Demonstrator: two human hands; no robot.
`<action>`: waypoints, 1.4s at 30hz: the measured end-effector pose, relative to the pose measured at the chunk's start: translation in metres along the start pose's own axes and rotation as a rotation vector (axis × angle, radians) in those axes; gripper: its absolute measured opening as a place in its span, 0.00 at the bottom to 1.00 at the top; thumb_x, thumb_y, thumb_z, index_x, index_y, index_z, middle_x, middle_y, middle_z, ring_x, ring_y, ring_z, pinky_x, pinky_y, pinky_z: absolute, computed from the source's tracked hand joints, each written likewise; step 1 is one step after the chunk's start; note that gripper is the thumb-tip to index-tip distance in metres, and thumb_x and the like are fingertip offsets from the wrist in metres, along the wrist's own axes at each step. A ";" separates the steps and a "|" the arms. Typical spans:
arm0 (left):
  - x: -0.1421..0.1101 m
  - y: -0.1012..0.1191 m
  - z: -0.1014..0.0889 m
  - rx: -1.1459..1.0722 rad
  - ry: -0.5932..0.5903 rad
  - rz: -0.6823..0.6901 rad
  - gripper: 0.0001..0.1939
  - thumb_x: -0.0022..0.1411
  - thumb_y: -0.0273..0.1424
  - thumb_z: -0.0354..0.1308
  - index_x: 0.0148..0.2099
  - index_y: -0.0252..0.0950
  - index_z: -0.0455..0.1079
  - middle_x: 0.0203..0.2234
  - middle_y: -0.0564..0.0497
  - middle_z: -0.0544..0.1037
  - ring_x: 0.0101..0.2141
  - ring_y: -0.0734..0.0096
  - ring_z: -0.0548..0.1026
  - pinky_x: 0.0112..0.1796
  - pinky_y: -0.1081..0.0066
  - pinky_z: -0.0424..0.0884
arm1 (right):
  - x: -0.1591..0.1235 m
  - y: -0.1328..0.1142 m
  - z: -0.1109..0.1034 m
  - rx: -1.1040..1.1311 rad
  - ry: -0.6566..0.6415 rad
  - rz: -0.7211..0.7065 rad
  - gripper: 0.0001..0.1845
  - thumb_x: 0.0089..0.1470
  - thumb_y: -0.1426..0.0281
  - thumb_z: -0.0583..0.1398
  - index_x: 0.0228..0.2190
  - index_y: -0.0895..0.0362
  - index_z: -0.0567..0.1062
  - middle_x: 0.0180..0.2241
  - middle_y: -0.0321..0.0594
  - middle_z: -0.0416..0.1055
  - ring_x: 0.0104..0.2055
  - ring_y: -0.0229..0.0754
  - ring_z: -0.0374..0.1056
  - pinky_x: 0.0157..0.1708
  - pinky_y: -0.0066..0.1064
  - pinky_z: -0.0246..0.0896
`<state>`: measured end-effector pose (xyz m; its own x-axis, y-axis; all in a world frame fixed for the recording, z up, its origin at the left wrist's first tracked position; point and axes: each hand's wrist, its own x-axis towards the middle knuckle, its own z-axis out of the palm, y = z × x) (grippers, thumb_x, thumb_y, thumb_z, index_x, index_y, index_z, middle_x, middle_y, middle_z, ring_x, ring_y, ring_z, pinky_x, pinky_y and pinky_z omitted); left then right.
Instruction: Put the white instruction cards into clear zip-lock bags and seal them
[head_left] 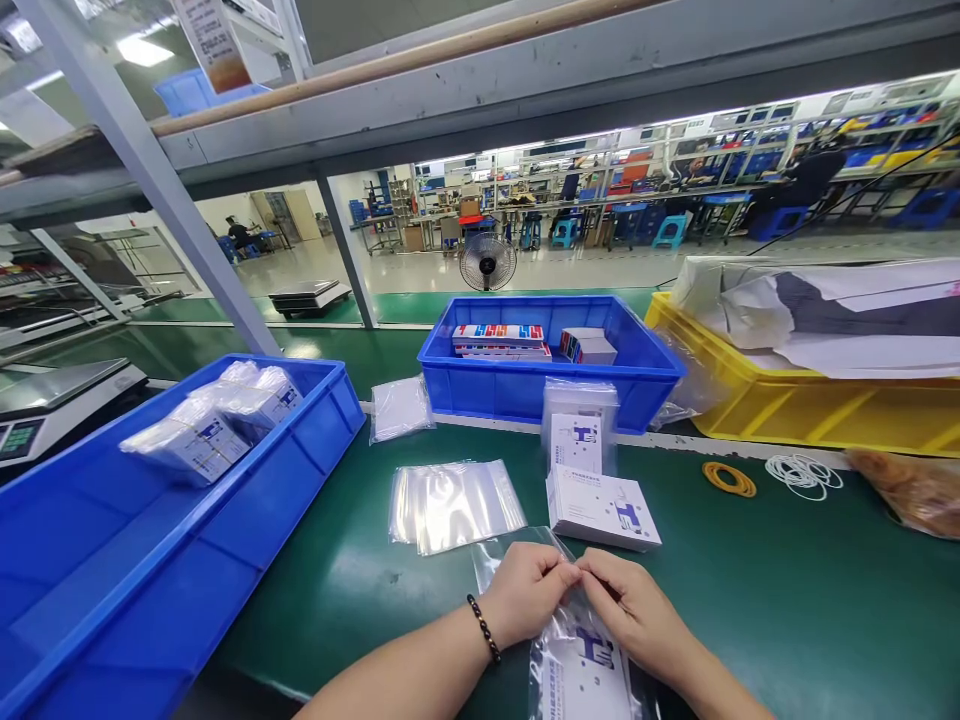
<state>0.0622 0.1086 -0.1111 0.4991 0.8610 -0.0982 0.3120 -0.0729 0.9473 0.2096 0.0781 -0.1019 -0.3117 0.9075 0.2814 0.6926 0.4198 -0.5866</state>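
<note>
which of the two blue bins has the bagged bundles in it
The long blue bin on the left, with the bagged bundles near its far end. The other blue bin, straight ahead, holds stacks with coloured print.

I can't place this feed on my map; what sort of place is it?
Probably a factory packing floor: bins on a workbench, stacked clear bags, and rows of workstations beyond.
</note>
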 end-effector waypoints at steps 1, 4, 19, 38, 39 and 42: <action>0.000 0.000 0.000 0.042 -0.010 0.020 0.17 0.55 0.34 0.49 0.16 0.35 0.56 0.14 0.58 0.60 0.19 0.79 0.58 0.22 0.76 0.53 | -0.001 0.001 0.002 -0.041 0.016 -0.009 0.18 0.55 0.69 0.46 0.16 0.55 0.62 0.16 0.34 0.64 0.18 0.34 0.60 0.18 0.23 0.54; -0.002 0.000 0.002 0.143 -0.009 0.043 0.17 0.53 0.30 0.48 0.15 0.36 0.49 0.12 0.59 0.53 0.19 0.79 0.54 0.21 0.75 0.49 | -0.003 0.006 0.010 -0.170 0.111 -0.004 0.18 0.53 0.69 0.47 0.13 0.54 0.56 0.13 0.32 0.59 0.15 0.33 0.56 0.16 0.25 0.48; 0.004 0.006 -0.014 -0.083 0.160 -0.094 0.13 0.53 0.33 0.45 0.20 0.36 0.61 0.13 0.55 0.62 0.18 0.75 0.60 0.23 0.74 0.59 | -0.002 0.004 -0.003 -0.096 0.057 -0.176 0.14 0.56 0.73 0.45 0.33 0.55 0.70 0.24 0.40 0.69 0.25 0.38 0.66 0.24 0.27 0.62; -0.001 0.009 -0.020 0.252 -0.084 0.095 0.05 0.52 0.28 0.55 0.25 0.35 0.66 0.21 0.56 0.69 0.24 0.77 0.64 0.26 0.77 0.58 | 0.000 0.035 -0.045 0.006 0.138 0.134 0.19 0.53 0.55 0.51 0.26 0.52 0.75 0.30 0.42 0.68 0.34 0.44 0.66 0.33 0.34 0.64; -0.001 0.009 -0.019 0.222 -0.090 0.078 0.05 0.51 0.29 0.56 0.24 0.35 0.66 0.21 0.56 0.68 0.23 0.77 0.63 0.25 0.77 0.58 | 0.001 0.042 -0.042 -0.066 0.210 0.167 0.19 0.52 0.55 0.51 0.28 0.51 0.76 0.33 0.43 0.69 0.37 0.46 0.66 0.35 0.36 0.64; -0.001 0.010 -0.018 0.165 -0.115 0.061 0.06 0.49 0.30 0.59 0.23 0.34 0.67 0.20 0.56 0.68 0.23 0.77 0.63 0.25 0.78 0.58 | 0.002 0.060 -0.034 -0.234 0.308 0.296 0.19 0.49 0.54 0.51 0.29 0.51 0.77 0.38 0.45 0.69 0.41 0.51 0.65 0.38 0.42 0.64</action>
<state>0.0504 0.1156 -0.0958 0.6072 0.7900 -0.0854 0.4021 -0.2128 0.8905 0.2725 0.1045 -0.1109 0.1036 0.9268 0.3611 0.8613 0.0980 -0.4986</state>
